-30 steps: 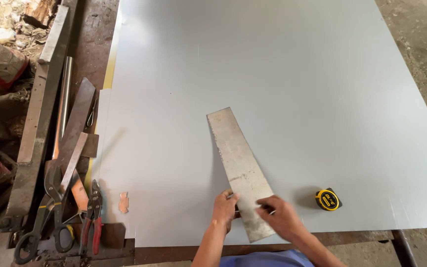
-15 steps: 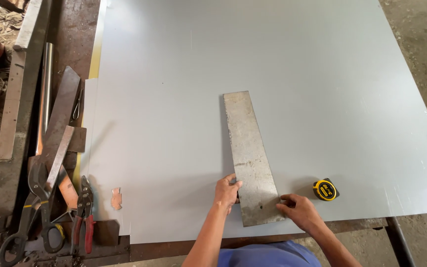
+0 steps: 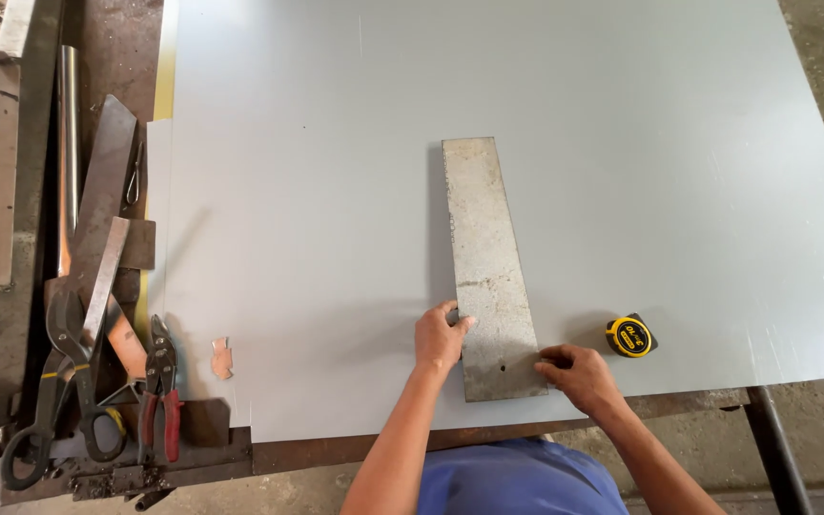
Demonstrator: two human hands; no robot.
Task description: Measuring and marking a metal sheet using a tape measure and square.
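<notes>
Grey metal sheet (image 3: 336,191) covers the workbench, tools (image 3: 88,315) lining its left edge.

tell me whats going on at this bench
A person leans over a big grey metal sheet with both hands on a flat, worn metal strip lying on it. The left hand presses the strip's left edge, the right hand its lower right corner. A yellow tape measure sits just right; snips lie at the left.

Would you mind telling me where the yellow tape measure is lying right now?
In the head view the yellow tape measure lies on the grey metal sheet near its front edge, just right of the right hand and the flat steel bar.
</notes>
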